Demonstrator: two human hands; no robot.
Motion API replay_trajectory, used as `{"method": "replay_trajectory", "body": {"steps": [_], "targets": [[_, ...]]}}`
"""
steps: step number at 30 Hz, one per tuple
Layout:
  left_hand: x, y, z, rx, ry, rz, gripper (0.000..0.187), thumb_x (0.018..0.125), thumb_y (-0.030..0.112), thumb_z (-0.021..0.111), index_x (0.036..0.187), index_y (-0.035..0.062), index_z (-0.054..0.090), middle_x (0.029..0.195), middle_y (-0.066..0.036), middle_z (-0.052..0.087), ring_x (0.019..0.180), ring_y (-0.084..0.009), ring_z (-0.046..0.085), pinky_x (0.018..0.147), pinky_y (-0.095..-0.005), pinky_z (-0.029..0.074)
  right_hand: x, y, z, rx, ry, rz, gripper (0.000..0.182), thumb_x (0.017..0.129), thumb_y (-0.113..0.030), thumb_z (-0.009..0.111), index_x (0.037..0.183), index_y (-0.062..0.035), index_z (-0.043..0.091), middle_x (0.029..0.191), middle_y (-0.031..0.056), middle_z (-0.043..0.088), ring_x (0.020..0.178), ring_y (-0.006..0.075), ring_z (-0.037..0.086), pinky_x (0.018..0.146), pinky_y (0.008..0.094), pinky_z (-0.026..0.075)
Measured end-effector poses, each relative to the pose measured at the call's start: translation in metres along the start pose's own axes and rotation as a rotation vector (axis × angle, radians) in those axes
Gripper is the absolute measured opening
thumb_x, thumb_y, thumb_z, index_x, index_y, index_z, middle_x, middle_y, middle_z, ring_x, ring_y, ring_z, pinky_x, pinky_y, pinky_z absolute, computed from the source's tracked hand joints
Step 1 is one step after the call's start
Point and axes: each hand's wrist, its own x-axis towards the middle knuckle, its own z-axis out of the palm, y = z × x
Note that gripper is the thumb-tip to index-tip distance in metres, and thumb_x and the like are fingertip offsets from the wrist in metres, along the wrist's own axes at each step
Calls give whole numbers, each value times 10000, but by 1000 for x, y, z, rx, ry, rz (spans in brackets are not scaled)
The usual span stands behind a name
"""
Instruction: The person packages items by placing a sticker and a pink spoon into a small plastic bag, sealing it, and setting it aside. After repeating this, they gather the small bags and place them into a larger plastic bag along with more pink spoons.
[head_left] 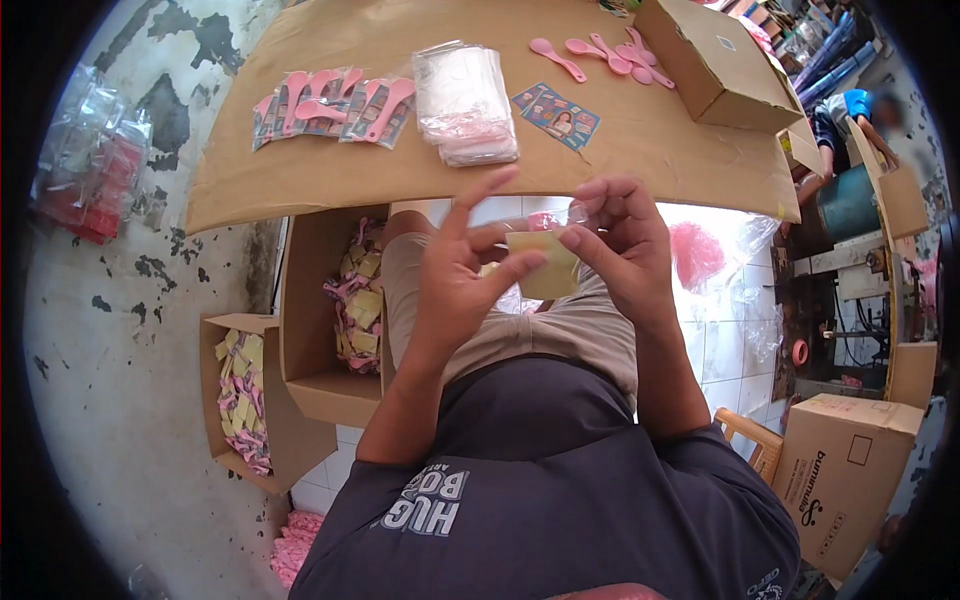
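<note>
Between my two hands, over my lap, is a small clear plastic packet with a pale yellow card (545, 268) and a bit of pink showing at its top. My left hand (465, 265) pinches the card's left side with the thumb in front, its index finger raised. At the upper right, my right hand (625, 240) grips the packet's clear edge between thumb and curled fingers. Beyond the hands, on the cardboard-topped table (340, 190), lie a stack of clear plastic bags (465, 100), printed cards (560, 115) and loose pink spoons (610, 55). Pink spoons laid on cards (335, 105) form a row at left.
Below the table, a carton (335, 395) and a smaller box (290, 430) hold many finished-looking yellow-and-pink packets. An open carton (715, 65) sits on the table's right corner. Another person (850, 120) is at the far right, above a labelled carton (845, 480).
</note>
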Motion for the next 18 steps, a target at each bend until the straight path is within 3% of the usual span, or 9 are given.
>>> {"method": "replay_trajectory", "body": {"steps": [3, 4, 8, 10, 15, 18], "targets": [[-3, -29, -19, 267, -125, 10, 426, 908, 58, 771, 1304, -40, 647, 1056, -134, 766, 948, -136, 719, 837, -269, 568, 2, -1, 4, 50, -16, -101, 391, 927, 4, 736, 1260, -19, 533, 957, -5, 563, 830, 37, 560, 744, 185, 487], [-4, -25, -18, 301, -116, 12, 394, 927, 60, 748, 1294, -50, 657, 1073, -119, 766, 961, -128, 715, 841, -279, 566, 2, 3, 4, 40, 0, -104, 419, 916, -32, 766, 1267, -30, 538, 954, -10, 559, 782, 24, 533, 687, 174, 460], [3, -11, -21, 134, -63, 36, 390, 927, 50, 745, 1293, -53, 661, 1098, -125, 762, 990, -133, 713, 863, -292, 569, 1, 9, -3, -180, -43, -18, 413, 913, -67, 780, 1258, -44, 554, 942, -26, 555, 732, 4, 499, 621, 165, 410], [9, -2, -29, 280, -69, 208, 334, 941, 49, 730, 1259, -40, 678, 1127, -131, 757, 1013, -149, 713, 892, -305, 570, -1, 16, -5, -251, 14, 73, 334, 924, -98, 776, 1200, -50, 595, 885, -47, 553, 693, -11, 462, 578, 162, 364], [43, 47, -59, 535, 54, 470, 180, 963, -46, 655, 1143, -34, 660, 1206, -136, 708, 1152, -237, 676, 974, -338, 539, -5, 20, -15, -223, 114, 118, 142, 979, -103, 712, 1069, -24, 635, 831, -52, 592, 734, -6, 510, 629, 167, 400], [92, 67, -113, 769, 119, 564, 245, 974, -52, 591, 1201, -2, 666, 1277, -137, 695, 1221, -208, 644, 984, -329, 525, -6, 18, -26, -243, 69, 90, 108, 1002, -115, 684, 1015, -16, 642, 835, -45, 612, 747, 9, 546, 650, 183, 420]]}}
